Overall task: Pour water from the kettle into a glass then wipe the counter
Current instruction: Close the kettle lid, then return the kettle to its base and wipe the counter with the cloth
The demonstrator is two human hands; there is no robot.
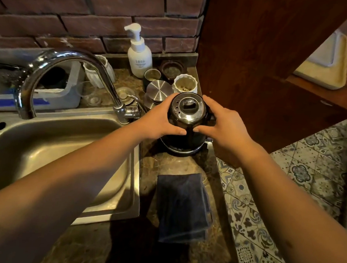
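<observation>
A black kettle (186, 120) with a shiny lid stands on its base on the brown stone counter (177, 163), right of the sink. My left hand (159, 120) wraps its left side, and my right hand (223, 124) holds its right side, over the handle. A clear glass (91, 95) stands behind the tap, near the back of the counter. In front of the kettle a dark blue cloth (182, 208) lies folded on the counter.
A steel sink (47, 151) with a curved tap (71, 73) fills the left. Behind the kettle stand a white pump bottle (139, 55), a round steel lid (158, 90), small cups and a white ribbed pot (185, 83). A wooden cabinet (262, 75) rises at right; patterned floor tiles below.
</observation>
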